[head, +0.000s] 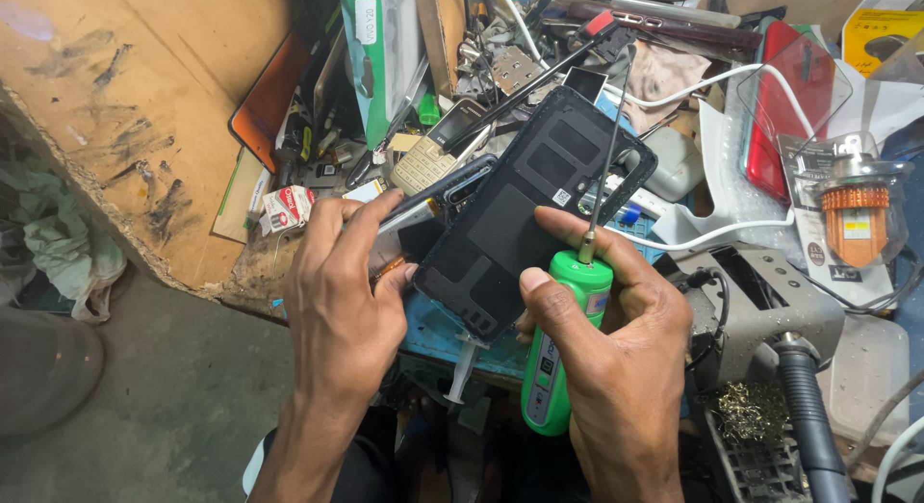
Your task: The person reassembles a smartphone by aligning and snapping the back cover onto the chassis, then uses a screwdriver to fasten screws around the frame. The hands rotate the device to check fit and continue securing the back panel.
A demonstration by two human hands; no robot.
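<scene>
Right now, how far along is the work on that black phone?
Done: the phone lies back-up, its dark inner frame bare, so the rear cover looks already off. In hand: the left hand pinches a grey strip-like part at the phone's edge; the right hand holds a green screwdriver, shaft pointing up, away from the phone. Left: the frame is still on; whether its screws remain cannot be seen.

Cluttered workbench (452, 335) with a blue mat. At the far left, a scuffed brown board (125, 108) leaning. Near the far edge, an old keypad phone (423, 161) among loose parts and a green package (371, 51). Toward the right edge, a red phone cover (784, 108), a white cable (712, 235), an orange packaged part (855, 219) and a grey tool stand (784, 315). Crumpled cloth (58, 233) on the floor at left.
</scene>
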